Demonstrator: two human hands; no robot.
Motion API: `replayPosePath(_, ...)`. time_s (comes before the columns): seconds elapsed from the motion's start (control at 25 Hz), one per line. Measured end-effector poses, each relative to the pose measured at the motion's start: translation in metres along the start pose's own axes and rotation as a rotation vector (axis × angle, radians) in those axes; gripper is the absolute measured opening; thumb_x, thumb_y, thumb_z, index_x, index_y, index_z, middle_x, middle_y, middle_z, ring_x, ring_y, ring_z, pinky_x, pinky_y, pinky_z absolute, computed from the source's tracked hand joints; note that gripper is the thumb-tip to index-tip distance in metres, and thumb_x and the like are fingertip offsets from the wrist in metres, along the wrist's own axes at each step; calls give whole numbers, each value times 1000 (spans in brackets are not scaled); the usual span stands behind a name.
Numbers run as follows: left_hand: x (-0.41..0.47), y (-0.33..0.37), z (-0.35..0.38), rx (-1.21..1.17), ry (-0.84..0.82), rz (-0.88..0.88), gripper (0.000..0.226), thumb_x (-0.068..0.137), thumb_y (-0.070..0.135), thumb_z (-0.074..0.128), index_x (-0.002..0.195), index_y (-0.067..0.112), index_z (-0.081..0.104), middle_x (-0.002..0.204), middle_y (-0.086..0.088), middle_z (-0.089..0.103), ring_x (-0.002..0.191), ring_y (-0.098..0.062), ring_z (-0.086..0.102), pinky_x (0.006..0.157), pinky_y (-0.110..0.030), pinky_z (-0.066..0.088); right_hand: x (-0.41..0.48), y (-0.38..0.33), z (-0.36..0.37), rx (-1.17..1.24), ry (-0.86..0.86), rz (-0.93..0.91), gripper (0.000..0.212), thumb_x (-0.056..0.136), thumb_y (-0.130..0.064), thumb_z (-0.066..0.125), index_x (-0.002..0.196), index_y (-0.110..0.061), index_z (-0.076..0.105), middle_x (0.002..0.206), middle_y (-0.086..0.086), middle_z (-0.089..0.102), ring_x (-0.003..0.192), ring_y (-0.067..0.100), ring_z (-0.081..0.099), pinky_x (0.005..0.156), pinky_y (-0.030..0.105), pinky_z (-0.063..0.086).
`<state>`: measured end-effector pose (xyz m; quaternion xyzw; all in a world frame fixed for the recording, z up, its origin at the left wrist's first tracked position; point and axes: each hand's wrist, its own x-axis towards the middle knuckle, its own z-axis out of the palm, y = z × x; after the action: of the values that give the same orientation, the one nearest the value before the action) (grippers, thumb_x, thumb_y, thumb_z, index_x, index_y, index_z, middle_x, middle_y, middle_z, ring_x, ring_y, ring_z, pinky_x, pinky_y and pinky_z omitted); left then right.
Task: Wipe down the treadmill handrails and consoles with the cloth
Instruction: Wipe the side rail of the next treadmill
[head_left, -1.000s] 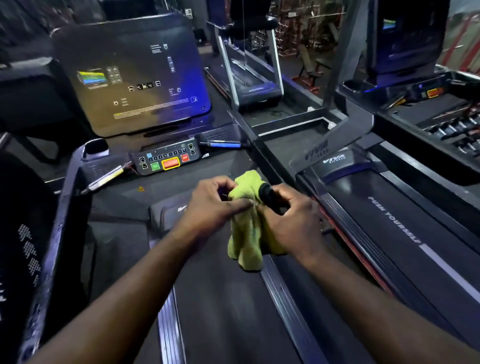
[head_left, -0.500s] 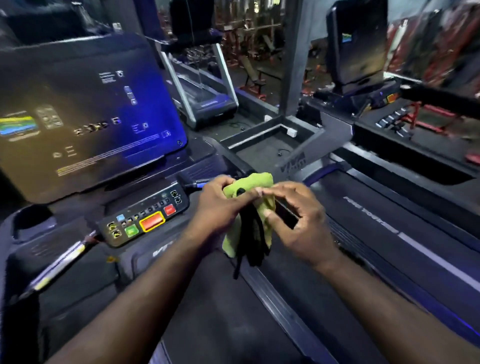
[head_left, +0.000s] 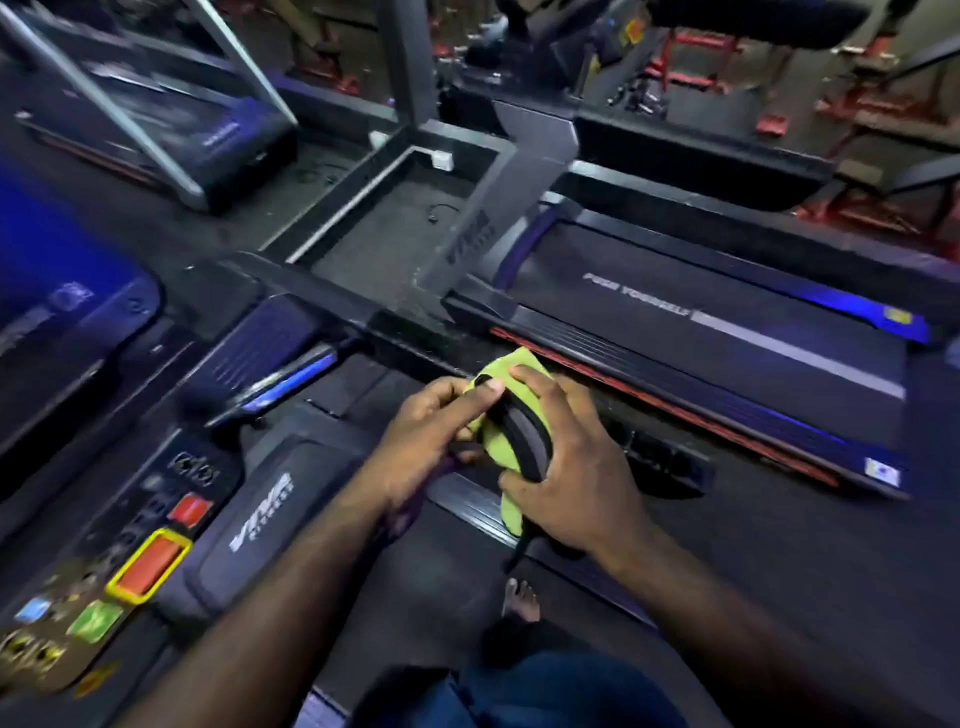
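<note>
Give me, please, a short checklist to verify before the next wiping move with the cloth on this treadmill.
1. Cloth is held firmly: ok. The left hand pinches it near the top, and the right hand grips it from the other side.
2. Cloth covers the black grip: not ok. A curved black band shows bare between the folds.
3. Hands are away from the red button: ok. It lies apart, to the left.
4. Belt is stopped under the bare foot: cannot tell.
5. Console buttons are wiped: cannot tell, because that area is blurred.
</note>
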<state>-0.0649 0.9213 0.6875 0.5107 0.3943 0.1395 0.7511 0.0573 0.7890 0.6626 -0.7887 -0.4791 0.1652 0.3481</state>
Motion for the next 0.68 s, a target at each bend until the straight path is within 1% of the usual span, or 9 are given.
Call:
replayPosePath(0.12, 34, -14, 10, 229, -67, 48, 39, 81, 46, 87, 109, 21, 76, 107, 0, 78, 92, -14, 70, 94, -37, 55, -1, 42, -25, -121, 133, 141, 102, 70, -38, 80, 155, -56, 27, 156, -16, 33, 137, 19, 51, 105, 46, 54)
replayPosePath(0.2, 57, -25, 19, 572, -63, 236, 40, 87, 46, 83, 119, 25, 75, 113, 8, 77, 104, -4, 70, 100, -26, 52, -14, 67, -49, -160, 258, 288, 98, 70, -40, 77, 156, -52, 30, 158, -12, 35, 142, 20, 45, 110, 45, 49)
replayPosePath(0.24, 68, -28, 26, 766, -102, 365, 42, 90, 49, 79, 124, 25, 73, 120, 12, 74, 112, -2, 66, 104, -21, 47, -20, 82, -58, -193, 303, 348, 95, 71, -43, 73, 157, -48, 31, 159, -9, 36, 143, 23, 44, 111, 45, 47)
replayPosePath(0.32, 92, -41, 34, 1048, -245, 569, 55, 93, 54, 66, 137, 21, 66, 139, 8, 64, 130, -8, 55, 114, -16, 32, -37, 118, -61, -295, 314, 457, 89, 76, -53, 65, 158, -39, 34, 161, -1, 37, 143, 30, 42, 116, 46, 42)
replayPosePath(0.4, 108, -52, 38, 1225, -356, 660, 66, 95, 56, 56, 147, 16, 58, 153, 0, 53, 142, -16, 43, 122, -22, 23, -51, 137, -39, -366, 239, 544, 87, 86, -69, 53, 162, -35, 28, 169, 8, 26, 151, 33, 32, 121, 49, 35)
replayPosePath(0.48, 116, -61, 34, 1313, -386, 681, 70, 96, 55, 55, 152, 13, 52, 160, -4, 46, 148, -20, 37, 126, -34, 25, -61, 140, -3, -376, 229, 643, 86, 94, -80, 32, 167, -36, 14, 175, 10, 9, 158, 33, 19, 124, 49, 30)
replayPosePath(0.52, 119, -64, 29, 1314, -382, 683, 70, 96, 51, 60, 153, 12, 50, 163, -5, 43, 150, -22, 34, 127, -37, 25, -59, 141, 8, -426, 257, 682, 81, 97, -79, 26, 166, -38, 13, 175, 10, 8, 157, 34, 22, 122, 50, 32)
replayPosePath(0.6, 123, -72, 15, 1291, -324, 693, 69, 96, 40, 71, 154, 10, 49, 166, -6, 39, 154, -24, 32, 128, -43, 26, -35, 139, 9, -566, 318, 716, 67, 102, -73, 24, 161, -41, 26, 169, 6, 27, 142, 36, 43, 111, 50, 43)
replayPosePath(0.68, 125, -79, 4, 1277, -272, 721, 70, 97, 34, 72, 155, 5, 46, 168, -9, 35, 157, -27, 28, 128, -48, 27, -2, 143, -5, -672, 243, 687, 52, 107, -62, 27, 149, -38, 47, 149, 6, 53, 122, 38, 56, 100, 50, 49)
